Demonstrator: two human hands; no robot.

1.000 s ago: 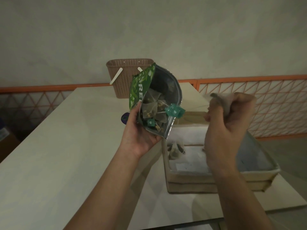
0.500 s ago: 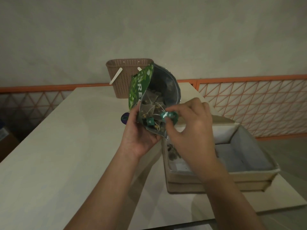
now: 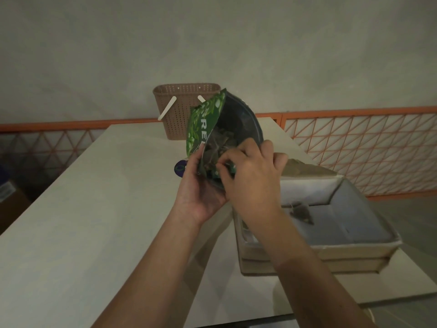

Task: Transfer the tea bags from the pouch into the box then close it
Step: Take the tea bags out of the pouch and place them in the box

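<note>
Since half a second earlier the right hand had pushed deeper into the pouch, fingers curled among tea bags; left hand gripped the pouch; box open on the table, so transfer unfinished.

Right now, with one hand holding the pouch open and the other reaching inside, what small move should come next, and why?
Probably draw the right hand back out with a tea bag and carry it over the open box. Its fingers are curled inside the mouth of the green pouch, which the left hand holds upright, and tea bags remain inside. One tea bag already lies in the box.
</note>
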